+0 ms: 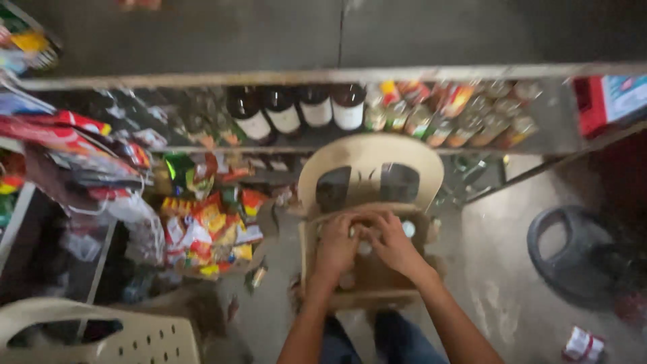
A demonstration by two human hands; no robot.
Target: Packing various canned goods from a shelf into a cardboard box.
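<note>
A brown cardboard box (317,259) rests on the seat of a beige plastic chair (369,156) below me. Both my hands reach into the open box. My left hand (335,245) and my right hand (391,241) meet at its far side, fingers curled over small round items inside. The picture is blurred, so I cannot make out what the fingers grip. A pale round lid (408,228) shows beside my right hand inside the box. My knees in dark trousers (397,340) show under the box.
A shelf (303,75) behind the chair holds dark bottles (283,111) and several cans (472,121). Colourful snack packets (209,229) pile at the left. Another beige chair (128,334) stands at lower left, a dark plastic stool (569,253) at right, a red crate (593,101) at far right.
</note>
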